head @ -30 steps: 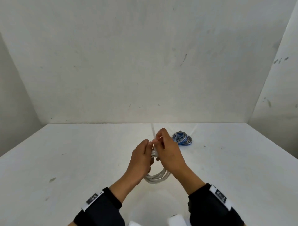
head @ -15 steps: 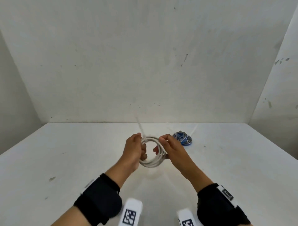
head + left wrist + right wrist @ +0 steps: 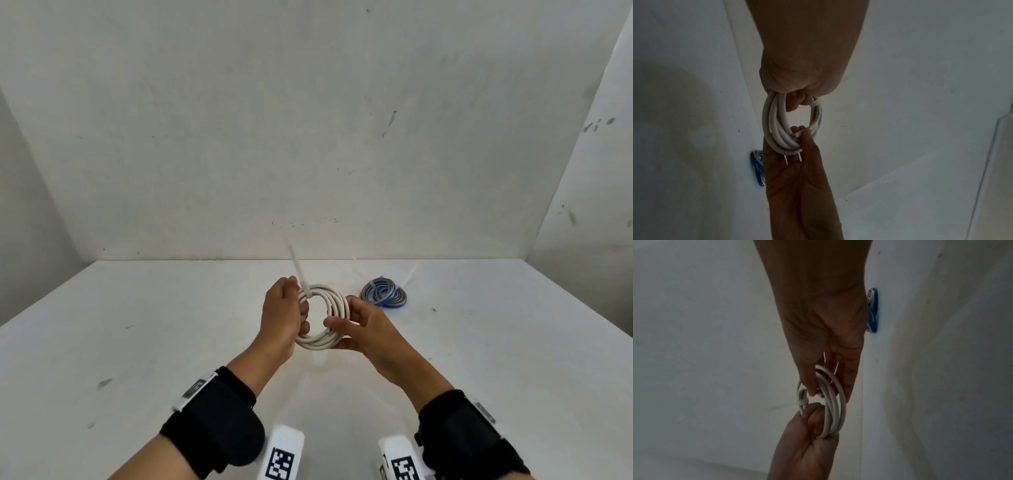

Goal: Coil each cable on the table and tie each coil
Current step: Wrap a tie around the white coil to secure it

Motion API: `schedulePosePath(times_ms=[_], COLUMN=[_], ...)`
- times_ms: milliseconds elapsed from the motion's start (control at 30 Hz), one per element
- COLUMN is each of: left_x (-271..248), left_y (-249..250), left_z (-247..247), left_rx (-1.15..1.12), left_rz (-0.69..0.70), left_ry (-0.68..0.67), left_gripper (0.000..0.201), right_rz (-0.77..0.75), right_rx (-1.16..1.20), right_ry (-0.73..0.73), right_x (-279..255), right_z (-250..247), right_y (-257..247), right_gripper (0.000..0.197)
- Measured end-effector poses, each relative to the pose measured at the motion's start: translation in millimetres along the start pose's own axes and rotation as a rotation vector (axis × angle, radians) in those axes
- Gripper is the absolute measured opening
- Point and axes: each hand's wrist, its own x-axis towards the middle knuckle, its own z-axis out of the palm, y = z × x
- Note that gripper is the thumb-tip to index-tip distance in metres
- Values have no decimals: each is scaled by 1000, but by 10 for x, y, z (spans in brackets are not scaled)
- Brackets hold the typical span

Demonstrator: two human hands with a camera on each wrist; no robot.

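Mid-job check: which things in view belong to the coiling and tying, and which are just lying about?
In the job:
- white cable coil, held by left hand and right hand
- white tie on that coil
- blue cable coil, lying on the table

Lying about:
- nothing else on the table visible

One second ago my two hands were close together over the white cable coil (image 3: 323, 317), my right hand (image 3: 370, 337) pinching the tie (image 3: 298, 274) at its top. Since then I have turned the coil, so its ring now faces me. My left hand (image 3: 284, 317) has moved to the left side and grips the coil there, beside the tie. My right hand has let go of the tie and now holds the right side with looser fingers.
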Motion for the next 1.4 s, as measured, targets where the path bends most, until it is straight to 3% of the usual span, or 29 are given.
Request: schedulePosePath(times_ms=[200, 533, 667, 733, 833, 933, 1167, 1400], left_x=[10, -15, -31, -14, 48, 115, 170, 259], left_y=[2, -58, -52, -32, -15, -29, -178, -165], left_z=[45, 94, 143, 125, 59, 18, 125, 508], left_rx=[-14, -93, -88, -113, -213, -335, -72, 303], left_rz=[45, -18, 9, 2, -106, -227, -275, -155], left_ry=[12, 19, 10, 2, -9, -19, -203, -423], left_gripper=[31, 29, 30, 30, 32, 34, 34, 52], right_rz=[-125, -170, -183, -148, -19, 26, 123, 47], right_rx=[-270, -565, -570, -456, -232, -101, 90, -118], right_ry=[232, 396, 391, 330, 118, 53, 335, 650], right_x=[32, 82, 65, 64, 48, 19, 185, 535], right_z=[99, 160, 171, 111, -23, -118, -317, -770], right_y=[27, 66, 46, 23, -43, -85, -59, 19], right_gripper=[16, 11, 9, 13, 22, 22, 29, 22])
